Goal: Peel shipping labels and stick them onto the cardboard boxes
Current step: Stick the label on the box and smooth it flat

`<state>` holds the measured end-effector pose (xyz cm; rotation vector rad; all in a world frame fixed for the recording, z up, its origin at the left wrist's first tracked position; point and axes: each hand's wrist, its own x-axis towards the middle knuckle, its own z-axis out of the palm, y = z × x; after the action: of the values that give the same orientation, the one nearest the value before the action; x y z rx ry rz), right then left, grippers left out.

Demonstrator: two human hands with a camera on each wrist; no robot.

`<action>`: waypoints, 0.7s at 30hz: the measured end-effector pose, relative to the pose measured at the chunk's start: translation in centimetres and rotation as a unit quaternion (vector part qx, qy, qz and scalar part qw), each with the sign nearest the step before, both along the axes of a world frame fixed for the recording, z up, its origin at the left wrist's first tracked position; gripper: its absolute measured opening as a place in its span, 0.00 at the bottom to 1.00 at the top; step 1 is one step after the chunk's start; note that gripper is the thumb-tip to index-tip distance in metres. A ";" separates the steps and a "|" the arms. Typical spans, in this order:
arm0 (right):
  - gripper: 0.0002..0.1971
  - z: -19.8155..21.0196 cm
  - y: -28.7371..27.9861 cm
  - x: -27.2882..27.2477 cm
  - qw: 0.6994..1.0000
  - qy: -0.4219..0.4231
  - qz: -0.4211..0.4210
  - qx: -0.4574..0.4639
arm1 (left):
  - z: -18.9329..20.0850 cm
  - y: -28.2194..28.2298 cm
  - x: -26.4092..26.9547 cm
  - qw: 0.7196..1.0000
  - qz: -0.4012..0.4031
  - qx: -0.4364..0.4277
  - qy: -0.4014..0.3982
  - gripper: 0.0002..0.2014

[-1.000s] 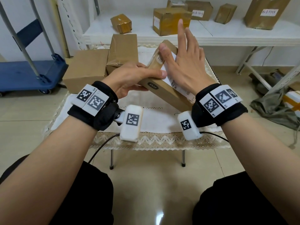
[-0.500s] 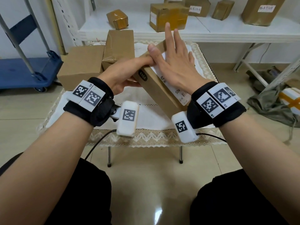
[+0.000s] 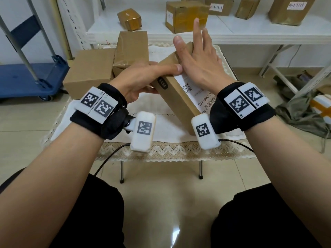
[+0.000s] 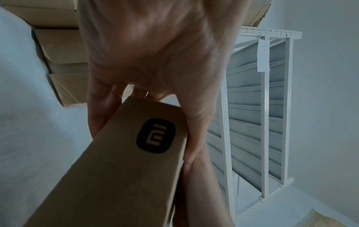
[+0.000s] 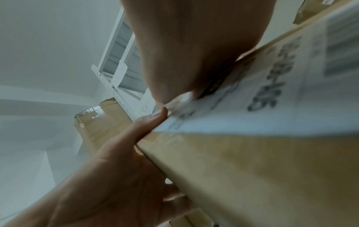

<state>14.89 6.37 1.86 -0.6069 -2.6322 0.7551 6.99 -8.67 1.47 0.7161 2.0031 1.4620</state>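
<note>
I saw the long brown cardboard box (image 3: 176,97) tilted, its near end low over the desk (image 3: 166,129) and its far end raised. A black logo (image 4: 155,135) marked its narrow side. The white shipping label (image 3: 198,93), printed with a QR code and barcode, lay flat along its upper face.

A low table (image 3: 161,151) (lace-edged white cloth (image 3: 170,127) over it) carries 2 brown boxes (image 3: 89,72) – side by side.
</note>
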 end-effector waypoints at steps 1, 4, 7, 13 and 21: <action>0.41 0.1 0.1 0.0 1.000 -0.005 0.000 -0.012 | -0.1 0.0 -0.1 1.000 0.001 0.001 0.000 0.22; 0.41 0.1 0.1 0.2 0.999 -0.013 0.012 -0.041 | -0.1 0.0 -0.4 1.000 0.020 0.016 -0.002 0.24; 0.42 0.4 -0.4 0.6 0.998 -0.008 0.040 -0.051 | -0.1 0.1 -1.0 0.998 0.053 0.038 -0.009 0.30; 0.43 0.8 -1.1 1.0 0.998 0.014 0.044 -0.031 | 0.1 0.7 -0.4 0.997 0.046 0.054 -0.018 0.07; 0.40 -0.1 -0.4 1.0 0.999 -0.017 0.040 -0.018 | -0.2 -0.1 -1.1 1.000 -0.006 0.010 0.007 0.30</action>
<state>15.87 5.95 1.79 -0.5320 -2.6919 0.8251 5.93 -8.74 1.23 0.7487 1.9936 1.4768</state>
